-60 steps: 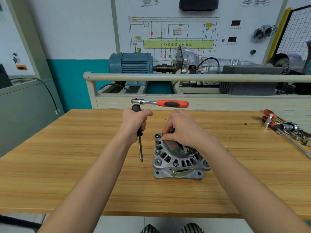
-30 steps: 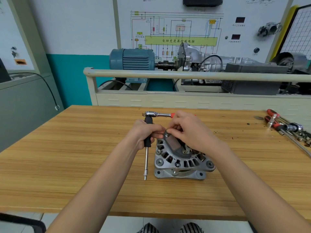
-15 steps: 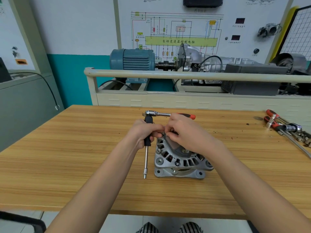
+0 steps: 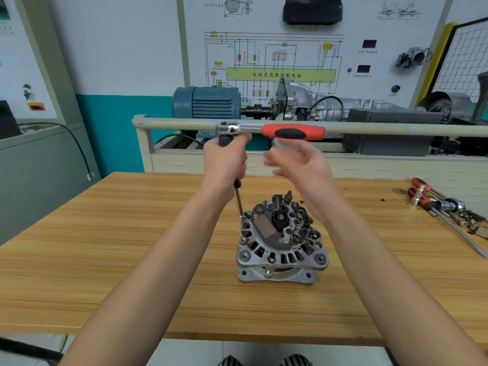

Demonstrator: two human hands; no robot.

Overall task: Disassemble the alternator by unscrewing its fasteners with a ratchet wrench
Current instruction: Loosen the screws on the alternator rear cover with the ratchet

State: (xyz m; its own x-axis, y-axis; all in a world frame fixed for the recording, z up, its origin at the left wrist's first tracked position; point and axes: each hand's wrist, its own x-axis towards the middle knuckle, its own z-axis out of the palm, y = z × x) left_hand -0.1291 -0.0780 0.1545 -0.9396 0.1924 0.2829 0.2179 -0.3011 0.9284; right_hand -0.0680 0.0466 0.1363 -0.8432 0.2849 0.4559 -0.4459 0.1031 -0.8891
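A silver alternator (image 4: 281, 243) stands on the wooden table (image 4: 105, 247), its rear side up with the black regulator and terminals exposed. My left hand (image 4: 225, 162) grips the black extension bar of a ratchet wrench (image 4: 272, 131). The wrench's red and black handle points right, level with the railing behind. The bar's thin lower end touches the alternator's upper left rim. My right hand (image 4: 298, 161) hovers blurred just under the red handle, fingers spread and holding nothing.
Red-handled screwdrivers and sockets (image 4: 446, 207) lie at the table's right edge. A beige railing (image 4: 179, 122) fronts a training stand with a blue motor (image 4: 208, 101) and gearbox behind the table. A grey cabinet (image 4: 39, 180) is at the left.
My right hand has left the alternator and risen toward the wrench handle. My left hand has lifted the wrench and set the bar's tip on the alternator's rim.
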